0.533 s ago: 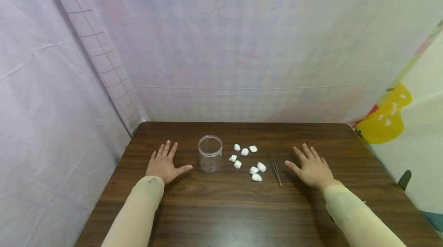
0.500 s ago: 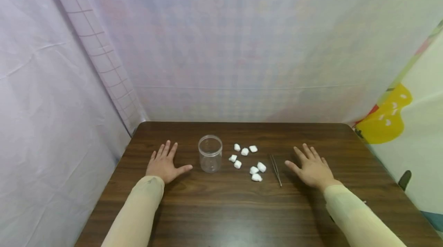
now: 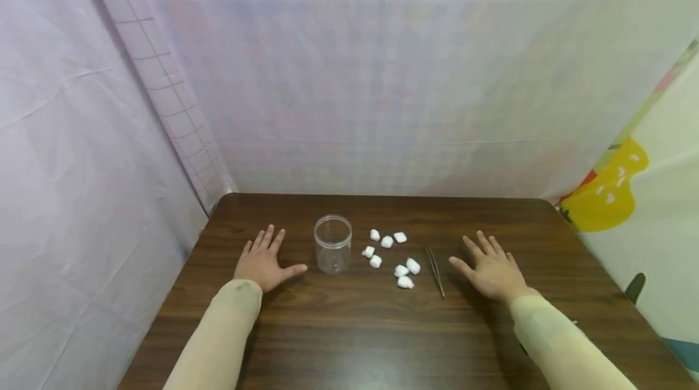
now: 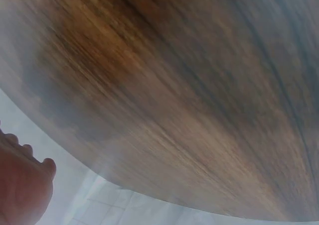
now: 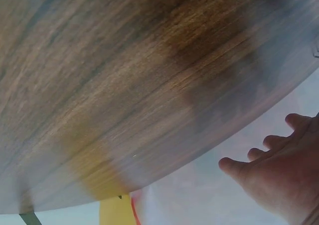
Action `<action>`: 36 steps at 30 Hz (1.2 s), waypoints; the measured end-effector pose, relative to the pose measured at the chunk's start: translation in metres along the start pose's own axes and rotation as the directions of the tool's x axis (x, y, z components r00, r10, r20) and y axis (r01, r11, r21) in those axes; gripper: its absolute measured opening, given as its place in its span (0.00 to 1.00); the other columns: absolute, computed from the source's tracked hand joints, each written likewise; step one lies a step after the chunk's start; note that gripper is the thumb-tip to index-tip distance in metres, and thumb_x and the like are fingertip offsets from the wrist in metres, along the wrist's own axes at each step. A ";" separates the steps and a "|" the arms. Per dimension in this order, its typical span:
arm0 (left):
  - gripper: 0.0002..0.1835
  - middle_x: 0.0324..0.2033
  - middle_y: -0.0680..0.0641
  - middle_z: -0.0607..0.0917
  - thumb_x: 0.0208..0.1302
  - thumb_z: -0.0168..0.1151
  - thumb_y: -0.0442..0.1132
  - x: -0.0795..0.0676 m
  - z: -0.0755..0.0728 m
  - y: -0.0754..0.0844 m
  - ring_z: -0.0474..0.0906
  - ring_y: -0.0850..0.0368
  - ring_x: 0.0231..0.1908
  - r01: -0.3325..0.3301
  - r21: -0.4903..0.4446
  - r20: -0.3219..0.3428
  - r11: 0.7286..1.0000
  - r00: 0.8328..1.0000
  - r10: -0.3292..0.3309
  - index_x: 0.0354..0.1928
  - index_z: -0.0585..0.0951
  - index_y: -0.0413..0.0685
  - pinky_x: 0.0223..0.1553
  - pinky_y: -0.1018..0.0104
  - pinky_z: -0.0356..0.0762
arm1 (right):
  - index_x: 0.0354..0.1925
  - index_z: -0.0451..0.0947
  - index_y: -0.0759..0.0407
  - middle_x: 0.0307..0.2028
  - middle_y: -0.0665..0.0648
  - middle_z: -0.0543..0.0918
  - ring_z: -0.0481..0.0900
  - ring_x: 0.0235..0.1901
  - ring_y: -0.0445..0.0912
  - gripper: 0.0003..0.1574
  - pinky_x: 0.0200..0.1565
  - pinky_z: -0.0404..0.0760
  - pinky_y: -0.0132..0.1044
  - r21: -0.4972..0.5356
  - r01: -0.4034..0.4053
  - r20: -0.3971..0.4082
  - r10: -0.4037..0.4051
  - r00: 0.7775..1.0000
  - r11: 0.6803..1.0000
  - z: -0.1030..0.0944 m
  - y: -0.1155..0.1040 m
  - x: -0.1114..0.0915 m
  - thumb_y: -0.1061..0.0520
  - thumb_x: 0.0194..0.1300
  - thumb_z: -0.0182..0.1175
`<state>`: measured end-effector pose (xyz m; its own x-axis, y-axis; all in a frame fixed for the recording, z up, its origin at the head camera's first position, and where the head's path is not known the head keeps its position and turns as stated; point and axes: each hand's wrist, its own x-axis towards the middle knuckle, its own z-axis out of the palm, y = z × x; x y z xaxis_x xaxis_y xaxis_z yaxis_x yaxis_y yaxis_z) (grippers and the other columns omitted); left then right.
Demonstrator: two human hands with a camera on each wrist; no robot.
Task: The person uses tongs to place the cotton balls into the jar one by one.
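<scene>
My left hand [image 3: 261, 267] is palm down at the left of the table, fingers straight and spread, its thumb pointing toward a clear jar [image 3: 334, 259]. That jar stands upright without a lid and looks empty. To its right lie several white cotton balls [image 3: 387, 242] in two loose groups, the nearer one around a cotton ball [image 3: 405, 282]. Metal tweezers [image 3: 436, 272] lie between these and my right hand [image 3: 496, 273], which is also palm down with spread fingers. Neither hand holds anything. In the wrist views, parts of the left hand [image 4: 22, 185] and right hand [image 5: 284, 172] show.
The dark wood table [image 3: 349, 329] has rounded far corners. A pale cloth [image 3: 382, 87] hangs behind it, and another white cloth [image 3: 82, 196] hangs along the left. On the right hanging, a yellow printed shape [image 3: 606, 196] shows beyond the table's edge.
The head view has shifted slightly. Both hands stay spread in nearly the same places, and the jar, cotton balls and tweezers have not been moved.
</scene>
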<state>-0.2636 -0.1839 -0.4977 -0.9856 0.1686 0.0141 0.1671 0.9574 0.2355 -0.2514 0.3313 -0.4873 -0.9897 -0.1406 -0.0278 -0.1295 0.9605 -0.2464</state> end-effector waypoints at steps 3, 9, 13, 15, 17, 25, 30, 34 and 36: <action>0.61 0.77 0.39 0.47 0.54 0.51 0.81 0.001 0.002 0.005 0.42 0.39 0.75 -0.009 -0.016 -0.002 1.000 1.000 0.009 0.79 0.51 0.49 0.73 0.40 0.40 | 0.78 0.51 0.59 0.76 0.71 0.42 0.38 0.73 0.71 0.57 0.63 0.39 0.78 -0.010 0.007 -0.006 -0.007 1.000 1.000 0.001 -0.001 0.001 0.21 0.70 0.37; 0.63 0.77 0.41 0.49 0.51 0.55 0.82 0.006 0.011 0.026 0.44 0.43 0.75 -0.032 -0.066 0.018 0.997 0.999 0.033 0.79 0.51 0.49 0.74 0.43 0.41 | 0.77 0.54 0.59 0.76 0.71 0.46 0.41 0.73 0.71 0.55 0.63 0.42 0.77 -0.023 0.024 -0.023 -0.025 0.999 0.999 0.000 -0.006 0.003 0.23 0.71 0.40; 0.64 0.76 0.42 0.53 0.48 0.57 0.82 0.011 0.019 0.043 0.47 0.45 0.75 -0.056 -0.103 0.006 0.993 0.998 0.057 0.79 0.53 0.49 0.74 0.45 0.43 | 0.76 0.57 0.60 0.75 0.72 0.50 0.44 0.72 0.71 0.55 0.63 0.45 0.77 -0.033 0.042 -0.031 -0.043 0.999 0.999 -0.001 -0.013 0.001 0.23 0.70 0.40; 0.65 0.76 0.43 0.55 0.47 0.58 0.82 0.012 0.022 0.050 0.48 0.46 0.75 -0.058 -0.124 0.001 0.991 0.998 0.059 0.79 0.53 0.48 0.74 0.47 0.44 | 0.76 0.58 0.59 0.75 0.72 0.51 0.45 0.72 0.70 0.55 0.63 0.47 0.77 -0.042 0.053 -0.034 -0.054 0.998 0.998 -0.001 -0.018 0.001 0.22 0.70 0.40; 0.65 0.76 0.42 0.55 0.46 0.60 0.81 0.014 0.024 0.057 0.49 0.46 0.75 -0.053 -0.161 -0.001 0.986 0.999 0.054 0.78 0.53 0.47 0.74 0.48 0.44 | 0.75 0.58 0.59 0.75 0.71 0.52 0.46 0.72 0.70 0.55 0.63 0.48 0.77 -0.050 0.066 -0.042 -0.068 0.997 0.997 -0.001 -0.024 0.000 0.22 0.70 0.40; 0.63 0.71 0.34 0.64 0.45 0.68 0.76 0.016 0.023 0.070 0.57 0.40 0.72 -0.022 -0.288 -0.044 0.957 0.999 0.009 0.76 0.59 0.43 0.73 0.45 0.49 | 0.75 0.60 0.58 0.75 0.69 0.53 0.48 0.73 0.68 0.55 0.65 0.51 0.74 -0.075 0.101 -0.051 -0.105 0.993 0.992 0.003 -0.039 0.002 0.21 0.69 0.39; 0.63 0.68 0.35 0.69 0.42 0.68 0.78 0.019 0.027 0.071 0.61 0.40 0.70 -0.033 -0.293 -0.061 0.956 0.998 0.016 0.74 0.64 0.44 0.73 0.44 0.49 | 0.75 0.61 0.58 0.75 0.68 0.55 0.50 0.72 0.67 0.55 0.65 0.53 0.74 -0.088 0.102 -0.051 -0.107 0.993 0.991 0.005 -0.040 0.001 0.20 0.68 0.38; 0.63 0.66 0.37 0.72 0.40 0.67 0.79 0.022 0.033 0.071 0.63 0.40 0.69 -0.038 -0.319 -0.078 0.947 0.997 0.014 0.72 0.66 0.43 0.73 0.43 0.48 | 0.74 0.61 0.59 0.74 0.69 0.56 0.52 0.72 0.67 0.56 0.64 0.54 0.74 -0.095 0.105 -0.050 -0.110 0.993 0.990 0.005 -0.040 0.000 0.20 0.68 0.38; 0.61 0.63 0.38 0.76 0.39 0.68 0.79 0.023 0.035 0.073 0.66 0.41 0.67 -0.044 -0.346 -0.096 0.937 0.995 0.011 0.69 0.69 0.43 0.72 0.43 0.49 | 0.74 0.62 0.59 0.74 0.69 0.57 0.52 0.72 0.67 0.56 0.64 0.55 0.74 -0.099 0.103 -0.052 -0.108 0.993 0.990 0.005 -0.039 -0.001 0.20 0.68 0.39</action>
<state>-0.2733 -0.1024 -0.5142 -0.9816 0.1558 0.1103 0.1909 0.8088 0.5562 -0.2448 0.2924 -0.4824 -0.9716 -0.2313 0.0492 -0.2362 0.9600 -0.1504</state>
